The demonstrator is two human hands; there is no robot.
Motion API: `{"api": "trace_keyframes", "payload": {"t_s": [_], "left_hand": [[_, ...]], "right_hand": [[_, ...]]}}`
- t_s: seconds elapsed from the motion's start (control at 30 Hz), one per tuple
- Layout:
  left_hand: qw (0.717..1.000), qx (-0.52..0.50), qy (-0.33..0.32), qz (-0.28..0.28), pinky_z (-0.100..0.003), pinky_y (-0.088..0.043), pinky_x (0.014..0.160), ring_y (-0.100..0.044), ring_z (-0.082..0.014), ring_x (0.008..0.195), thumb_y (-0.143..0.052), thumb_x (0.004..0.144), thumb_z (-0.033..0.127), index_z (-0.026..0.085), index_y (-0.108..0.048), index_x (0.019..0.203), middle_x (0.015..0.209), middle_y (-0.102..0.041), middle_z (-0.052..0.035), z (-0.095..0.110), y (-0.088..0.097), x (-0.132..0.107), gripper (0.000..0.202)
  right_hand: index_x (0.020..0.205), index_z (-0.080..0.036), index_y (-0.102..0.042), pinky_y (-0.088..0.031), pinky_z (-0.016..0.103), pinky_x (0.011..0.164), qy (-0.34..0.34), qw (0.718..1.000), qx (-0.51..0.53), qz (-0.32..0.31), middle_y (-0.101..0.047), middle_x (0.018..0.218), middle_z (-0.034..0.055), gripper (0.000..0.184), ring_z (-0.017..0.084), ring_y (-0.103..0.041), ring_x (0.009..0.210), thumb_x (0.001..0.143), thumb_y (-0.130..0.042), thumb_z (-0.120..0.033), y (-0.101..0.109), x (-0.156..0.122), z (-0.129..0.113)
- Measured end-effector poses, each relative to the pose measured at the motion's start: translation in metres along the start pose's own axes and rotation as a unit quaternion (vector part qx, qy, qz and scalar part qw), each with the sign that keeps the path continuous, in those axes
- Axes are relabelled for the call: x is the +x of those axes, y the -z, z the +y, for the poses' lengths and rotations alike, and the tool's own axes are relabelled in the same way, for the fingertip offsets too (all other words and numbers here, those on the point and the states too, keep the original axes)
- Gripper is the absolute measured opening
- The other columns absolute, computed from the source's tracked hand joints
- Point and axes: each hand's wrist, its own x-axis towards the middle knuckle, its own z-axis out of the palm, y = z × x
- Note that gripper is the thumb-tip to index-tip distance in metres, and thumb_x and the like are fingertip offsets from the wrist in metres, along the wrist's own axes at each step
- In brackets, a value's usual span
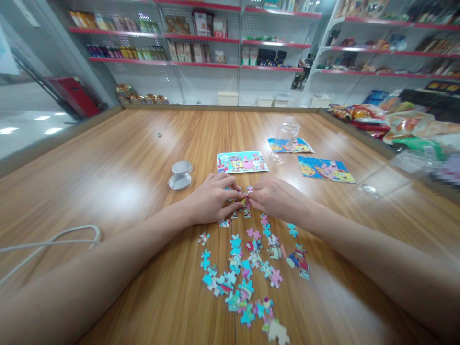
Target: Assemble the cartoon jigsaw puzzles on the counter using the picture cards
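Note:
My left hand and my right hand meet at the middle of a wooden table, fingertips pinched together on small jigsaw pieces. A few joined pieces lie under and between the fingers. Several loose puzzle pieces, mostly turquoise and pink, are scattered on the table nearer to me, between my forearms. A cartoon picture card lies just beyond my hands.
Two round metal lids sit left of the card. A clear plastic jar lies on a second picture card; a third card lies right. A white cable runs at left. Snack bags pile at right; shelves stand behind.

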Motion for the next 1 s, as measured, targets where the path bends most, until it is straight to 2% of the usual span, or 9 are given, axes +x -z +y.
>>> {"api": "trace_keyframes", "payload": {"t_s": [0.2,0.3,0.47,0.67,0.77,0.87,0.93,1.0], "left_hand": [[1.0,0.008,0.005,0.0,-0.042,-0.043,0.095,-0.055,-0.0248,0.109,-0.056,0.099,0.041,0.028,-0.072,0.12,0.113,-0.065,-0.0083,0.001,-0.001,-0.001,0.029],[1.0,0.009,0.004,0.009,-0.042,-0.043,0.095,-0.055,-0.0249,0.11,-0.055,0.099,0.04,0.027,-0.073,0.118,0.113,-0.064,-0.0086,0.002,-0.003,0.0,0.029],[1.0,0.007,0.0,0.008,-0.042,-0.043,0.095,-0.055,-0.0244,0.109,-0.054,0.1,0.041,0.027,-0.072,0.119,0.112,-0.064,-0.0081,0.002,-0.002,0.0,0.03],[1.0,0.016,-0.003,0.005,-0.042,-0.042,0.095,-0.053,-0.025,0.109,-0.053,0.1,0.041,0.028,-0.071,0.12,0.111,-0.064,-0.0081,0.002,-0.003,0.0,0.03],[1.0,0.019,-0.006,0.007,-0.042,-0.042,0.095,-0.052,-0.0249,0.109,-0.053,0.1,0.041,0.027,-0.071,0.118,0.112,-0.064,-0.0082,0.002,-0.003,0.0,0.029],[1.0,0.024,0.0,0.004,-0.042,-0.042,0.095,-0.052,-0.0249,0.108,-0.053,0.1,0.042,0.026,-0.071,0.118,0.11,-0.064,-0.0086,0.003,-0.002,0.0,0.03],[1.0,0.03,0.002,-0.001,-0.042,-0.042,0.095,-0.052,-0.0251,0.107,-0.052,0.1,0.044,0.026,-0.069,0.123,0.109,-0.063,-0.0088,0.004,-0.001,0.0,0.033],[0.999,0.035,-0.001,-0.004,-0.042,-0.042,0.095,-0.051,-0.0251,0.107,-0.051,0.101,0.044,0.028,-0.066,0.128,0.108,-0.063,-0.0087,0.004,-0.001,0.0,0.035]], "right_hand": [[0.07,-0.014,-0.07,-0.031,0.033,0.061,-0.022,0.998,0.05,0.018,-0.066,0.068,0.0071,0.032,0.015,-0.052,0.063,0.097,-0.053,-0.019,0.002,-0.002,-0.002],[0.074,-0.012,-0.073,-0.031,0.032,0.063,-0.028,0.997,0.07,0.031,-0.065,0.072,0.0076,0.031,0.015,-0.052,0.066,0.097,-0.054,-0.019,0.0,-0.003,-0.002],[0.073,-0.012,-0.074,-0.03,0.031,0.063,-0.052,0.995,0.075,0.046,-0.061,0.072,0.0066,0.031,0.014,-0.048,0.065,0.096,-0.056,-0.02,-0.005,-0.005,-0.004],[0.067,-0.013,-0.072,-0.035,0.032,0.064,-0.025,0.992,0.103,0.072,-0.057,0.075,0.0071,0.034,0.015,-0.049,0.068,0.094,-0.052,-0.018,-0.002,-0.009,-0.004],[0.068,-0.014,-0.073,-0.041,0.032,0.069,-0.013,0.988,0.138,0.064,-0.059,0.081,0.0086,0.031,0.017,-0.053,0.075,0.093,-0.054,-0.017,0.001,-0.011,-0.002],[0.078,-0.016,-0.076,-0.046,0.032,0.073,-0.041,0.971,0.208,0.111,-0.063,0.087,0.0081,0.025,0.017,-0.057,0.079,0.093,-0.057,-0.019,-0.003,-0.013,0.005],[0.095,-0.018,-0.078,-0.049,0.033,0.077,-0.081,0.953,0.238,0.171,-0.064,0.091,0.0077,0.019,0.018,-0.059,0.083,0.093,-0.059,-0.02,-0.009,-0.014,0.012],[0.11,-0.02,-0.077,-0.05,0.036,0.083,-0.096,0.947,0.243,0.189,-0.065,0.097,0.0082,0.022,0.02,-0.06,0.091,0.093,-0.063,-0.023,-0.016,-0.013,0.019]]}}
